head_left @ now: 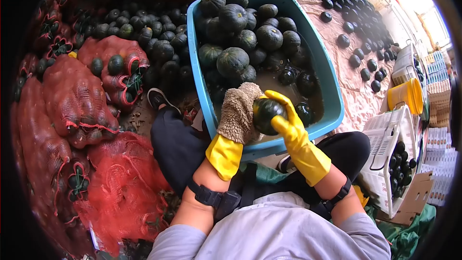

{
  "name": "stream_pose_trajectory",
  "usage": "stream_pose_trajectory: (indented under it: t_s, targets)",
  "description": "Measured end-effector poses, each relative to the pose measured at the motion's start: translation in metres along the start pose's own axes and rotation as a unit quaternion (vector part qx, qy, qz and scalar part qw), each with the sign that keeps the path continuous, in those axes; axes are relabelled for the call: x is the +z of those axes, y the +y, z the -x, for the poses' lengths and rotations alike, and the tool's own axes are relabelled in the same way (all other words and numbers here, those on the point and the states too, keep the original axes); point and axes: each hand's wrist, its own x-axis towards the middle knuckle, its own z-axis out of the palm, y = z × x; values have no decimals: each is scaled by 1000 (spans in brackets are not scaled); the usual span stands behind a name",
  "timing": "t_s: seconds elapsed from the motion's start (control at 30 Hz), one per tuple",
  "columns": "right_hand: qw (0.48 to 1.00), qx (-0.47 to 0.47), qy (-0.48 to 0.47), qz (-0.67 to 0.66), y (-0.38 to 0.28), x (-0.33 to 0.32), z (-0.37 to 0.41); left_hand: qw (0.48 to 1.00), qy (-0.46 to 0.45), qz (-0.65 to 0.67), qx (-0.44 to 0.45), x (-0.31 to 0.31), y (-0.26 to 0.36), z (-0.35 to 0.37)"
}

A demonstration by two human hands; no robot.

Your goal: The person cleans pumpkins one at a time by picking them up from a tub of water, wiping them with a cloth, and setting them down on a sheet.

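A wet, dark green kabocha squash (269, 116) is between my two hands, over the near end of a blue tub (194, 62). My right hand (292, 120), in a yellow rubber glove, grips it from the right with its fingers curled over the top. On the other side, my left hand (240, 115) presses against the squash through a nubby brown cloth mitt (239, 110). The mitt hides the left fingers; a yellow glove cuff (224, 158) shows below it. Inside the tub, dull squashes (233, 61) are heaped at the far end, and shinier wet ones (306, 84) sit in murky water.
Red mesh sacks (77, 96) of squashes crowd the left, with loose squashes (163, 50) behind them. To the right, many squashes (343, 41) lie on a pale sheet (332, 67). A white crate (385, 132), a yellow bucket (405, 95) and stacked boxes (439, 149) stand there.
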Motion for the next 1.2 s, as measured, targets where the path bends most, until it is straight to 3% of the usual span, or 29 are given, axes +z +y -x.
stream_pose_trajectory:
  t_s: [0.07, 0.13, 0.27, 0.3, 0.4, 0.43, 0.5, 0.53, 0.57, 0.6, 0.63, 0.67, 0.77, 0.8, 0.83, 0.87, 0.9, 0.93, 0.97, 1.0, 1.03, 1.07, 1.13, 1.17, 1.2]
  targets:
    - [979, 57, -8, -196, 5, -10, -6, 998, 3, -47, -32, -1, 11, 2]
    - [911, 143, 89, -375, 30, -16, -14, 997, 55, -42, -42, 7, 13, 6]
    - [920, 179, 67, -341, 31, -24, -12, 991, 60, -49, -108, 12, 15, 7]
    - [929, 176, 42, -323, 26, -22, -12, 990, 89, -59, -97, 12, 14, 7]
    - [963, 171, 22, -205, 1, -17, -5, 991, 35, -79, -98, 5, 14, 7]
    - [972, 156, 6, -173, -13, -21, 1, 982, 64, -173, -40, 5, 14, 7]
    - [960, 230, 46, -152, -21, -61, -12, 995, 23, 59, -76, -7, 14, 5]
    - [951, 267, 66, -144, -25, -82, -19, 945, 20, 295, -142, 12, -8, 13]
    - [968, 227, 70, -86, -47, -118, -34, 834, 17, 510, -210, 32, -30, 21]
    - [951, 89, 115, -272, -56, -143, -46, 735, 24, 625, -261, 34, -29, 18]
    - [996, -12, 88, -33, -76, -168, -61, 618, 47, 720, -313, 36, -29, 16]
    - [965, -113, 112, 207, -96, -192, -76, 560, 81, 745, -353, 29, -14, 10]
    - [985, 111, 51, 119, -91, -225, -84, 579, 106, 706, -394, 23, 9, -2]
    - [942, 193, 34, 273, -84, -200, -72, 551, 62, 765, -327, 37, -4, 3]
    - [852, 271, -19, 447, -79, -172, -59, 512, 27, 817, -265, 63, -26, 6]
    - [745, 332, -92, 572, -74, -143, -46, 567, -3, 795, -216, 69, -26, 6]
    - [712, 371, -89, 589, -48, -129, -45, 619, -27, 768, -164, 75, -26, 4]
    - [716, 351, -80, 599, -8, -141, -49, 665, -44, 737, -111, 81, -26, 3]
    - [718, 331, -70, 608, 32, -153, -53, 703, -28, 696, -145, 75, -9, 1]
    - [752, 251, -55, 607, 63, -170, -54, 818, -37, 561, -121, 83, -15, 5]
    - [692, 336, -77, 634, 65, -158, -66, 919, -41, 380, -98, 91, -22, 9]
    - [763, 358, -64, 535, 58, -155, -63, 974, -37, 209, -80, 99, -29, 13]
    - [871, 379, -33, 312, 29, -136, -51, 996, -20, -24, -82, 73, 1, 10]
    - [932, 325, -44, 158, 38, -130, -42, 991, -18, 32, -126, 68, 7, 6]
    - [948, 300, -31, 103, 11, -109, -34, 981, -12, 88, -170, 63, 14, 2]
